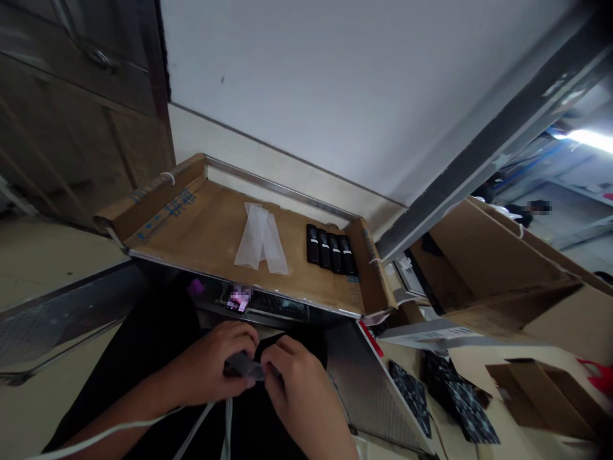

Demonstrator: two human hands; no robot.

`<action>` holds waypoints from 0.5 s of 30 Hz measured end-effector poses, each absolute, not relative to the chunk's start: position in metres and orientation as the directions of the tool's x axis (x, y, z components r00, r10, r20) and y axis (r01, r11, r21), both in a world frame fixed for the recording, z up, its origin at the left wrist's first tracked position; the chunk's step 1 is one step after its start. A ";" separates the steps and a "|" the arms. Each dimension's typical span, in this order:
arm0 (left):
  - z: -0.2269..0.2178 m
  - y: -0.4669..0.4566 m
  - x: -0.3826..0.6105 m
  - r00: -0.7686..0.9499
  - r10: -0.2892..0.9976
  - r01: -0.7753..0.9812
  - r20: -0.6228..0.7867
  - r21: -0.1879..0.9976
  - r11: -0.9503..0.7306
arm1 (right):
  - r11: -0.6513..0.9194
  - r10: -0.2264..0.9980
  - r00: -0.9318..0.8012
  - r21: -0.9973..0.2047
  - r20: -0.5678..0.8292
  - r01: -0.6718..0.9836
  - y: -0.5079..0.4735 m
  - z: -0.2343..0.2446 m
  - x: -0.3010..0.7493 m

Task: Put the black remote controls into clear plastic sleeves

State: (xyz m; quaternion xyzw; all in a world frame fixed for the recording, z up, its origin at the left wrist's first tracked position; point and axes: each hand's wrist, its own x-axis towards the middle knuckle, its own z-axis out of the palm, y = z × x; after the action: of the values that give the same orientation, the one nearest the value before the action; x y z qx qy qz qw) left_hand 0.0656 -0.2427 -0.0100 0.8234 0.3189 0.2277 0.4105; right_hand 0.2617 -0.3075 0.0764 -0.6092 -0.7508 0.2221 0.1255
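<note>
Above my lap, my left hand is closed on a greyish, see-through plastic sleeve. My right hand pinches the other end of it. Something dark shows at the sleeve, but I cannot tell whether it is an object inside or the black trousers behind. Beyond the hands, on the cardboard-lined bench, a few flat translucent sleeves lie overlapping. To their right, several black oblong devices with small white labels sit side by side in a row.
A phone with a lit screen rests below the bench's front edge. Raised cardboard flaps edge the bench. At right stand a large cardboard box, dark patterned packages and a smaller open carton. A white cable crosses my left forearm.
</note>
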 end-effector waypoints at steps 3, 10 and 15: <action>-0.007 -0.240 0.068 0.737 0.673 0.300 0.064 0.862 -0.410 | 0.168 0.974 -0.222 -0.520 -0.043 0.837 -0.305 0.073 0.259; -0.002 -0.235 0.089 0.841 0.539 0.110 0.046 0.961 -0.252 | 0.184 0.980 -0.190 -0.589 0.052 0.787 -0.306 0.066 0.252; -0.010 -0.238 0.094 0.864 0.504 0.117 -0.021 0.980 -0.160 | 0.198 0.980 -0.158 -0.607 0.119 0.770 -0.309 0.061 0.252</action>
State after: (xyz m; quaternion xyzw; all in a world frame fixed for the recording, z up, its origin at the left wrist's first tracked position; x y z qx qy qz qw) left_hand 0.0944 -0.2381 -0.0098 0.7452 0.2083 0.1576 0.6136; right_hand 0.2520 -0.3092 0.0607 -0.5979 -0.7317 0.2089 0.2518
